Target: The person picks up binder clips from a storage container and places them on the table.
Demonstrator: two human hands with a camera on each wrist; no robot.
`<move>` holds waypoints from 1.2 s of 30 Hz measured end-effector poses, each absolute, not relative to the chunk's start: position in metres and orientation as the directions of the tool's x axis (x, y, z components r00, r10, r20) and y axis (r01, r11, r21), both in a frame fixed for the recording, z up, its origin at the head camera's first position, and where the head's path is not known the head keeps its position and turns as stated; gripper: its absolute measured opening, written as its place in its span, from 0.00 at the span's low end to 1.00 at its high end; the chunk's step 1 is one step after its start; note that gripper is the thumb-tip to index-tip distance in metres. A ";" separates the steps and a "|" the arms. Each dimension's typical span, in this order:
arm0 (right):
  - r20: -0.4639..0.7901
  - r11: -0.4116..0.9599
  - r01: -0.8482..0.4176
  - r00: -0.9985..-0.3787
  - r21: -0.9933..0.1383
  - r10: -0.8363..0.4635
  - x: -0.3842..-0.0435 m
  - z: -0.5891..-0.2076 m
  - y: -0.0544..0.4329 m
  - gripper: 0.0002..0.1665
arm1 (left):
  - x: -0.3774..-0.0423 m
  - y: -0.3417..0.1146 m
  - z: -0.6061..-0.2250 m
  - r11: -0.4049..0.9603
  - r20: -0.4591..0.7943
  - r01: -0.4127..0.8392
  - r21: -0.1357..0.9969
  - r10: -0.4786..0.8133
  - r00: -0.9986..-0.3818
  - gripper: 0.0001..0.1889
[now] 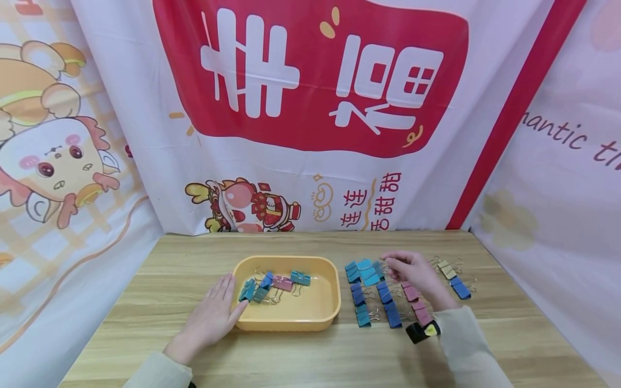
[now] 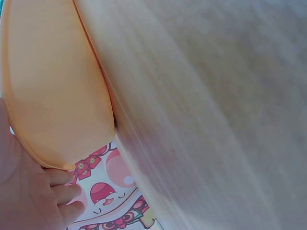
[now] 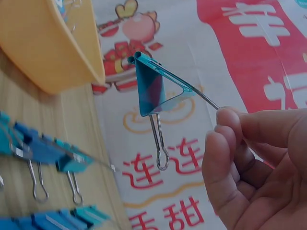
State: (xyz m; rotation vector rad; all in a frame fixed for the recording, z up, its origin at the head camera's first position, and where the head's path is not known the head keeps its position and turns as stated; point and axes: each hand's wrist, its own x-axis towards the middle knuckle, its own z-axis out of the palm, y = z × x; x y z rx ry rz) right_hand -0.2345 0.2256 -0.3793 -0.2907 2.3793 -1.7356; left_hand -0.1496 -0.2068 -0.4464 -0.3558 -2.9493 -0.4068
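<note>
The right hand (image 1: 412,269) pinched a teal clip (image 3: 148,88) by one wire handle (image 3: 205,98). The left hand (image 1: 213,311), fingers straight, touched the yellow tub (image 1: 286,325).

A wooden table (image 1: 291,358) bears a yellow tray (image 1: 286,325) and binder clips (image 1: 392,314).

Rectangular yellow-orange plastic tray (image 1: 291,325): solid colour. Inside: teal, blue, pink metal binder clips (image 1: 283,283). Right of it: more metal clips (image 1: 392,314), teal, blue, pink, one pale yellow. Held teal metal clip (image 3: 150,88): silver wire handles (image 3: 206,99). Light-tan wooden surface (image 1: 194,248): streaked grain. Far white fabric backdrop (image 1: 436,183): red panel (image 1: 315,81), white characters (image 1: 254,64). Left white fabric backdrop (image 1: 53,264): pale-orange plaid. Long sleeves (image 1: 468,342): pale grey, plain.
</note>
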 end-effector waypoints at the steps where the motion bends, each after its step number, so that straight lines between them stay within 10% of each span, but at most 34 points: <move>1: -0.029 0.302 -0.050 -0.967 -0.952 -0.254 -0.235 -0.380 0.229 0.18 | -0.150 -0.207 -0.446 0.935 0.171 0.251 0.250 0.212 -0.962 0.36; 36: 0.160 0.191 -0.189 -0.975 -0.963 -0.156 -0.230 -0.436 0.380 0.17 | -0.150 -0.206 -0.447 0.935 0.170 0.254 0.249 0.216 -0.962 0.36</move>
